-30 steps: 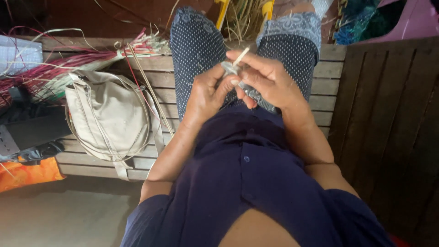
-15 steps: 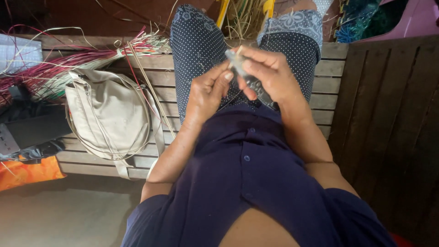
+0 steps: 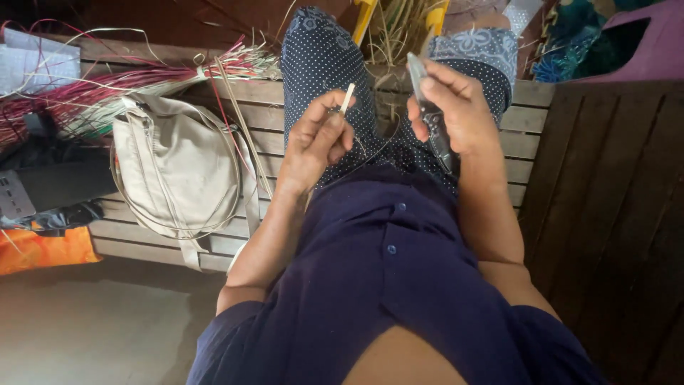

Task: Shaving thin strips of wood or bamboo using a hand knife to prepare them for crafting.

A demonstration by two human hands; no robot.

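Hands have come apart since half a second ago: then they met over the lap, both on the knife and strip; now there is a clear gap between them. Left hand sits lower left, fingers curled narrow, pinching a thin pale strip that pokes up above the thumb. Right hand has lifted up and right, closed around a folding knife, its grey blade end sticking up past the fingers and the dark handle running down below the palm. A thin dark thread-like strand loops between the two hands over the dotted blue trousers.

Person sits on a slatted wooden bench, dark navy buttoned shirt filling the lower middle.

Beside the left arm: beige shoulder bag lying on the bench, straps hanging over the edge. Above it a bundle of red, green and pale reed strips fanned across the slats. Far left: flat dark box-like item with a small pale label at its left end, print too small to tell. Below it an orange plastic package, crumpled. Top left a pale grey flat sheet or packet. Top right a purple plastic piece.
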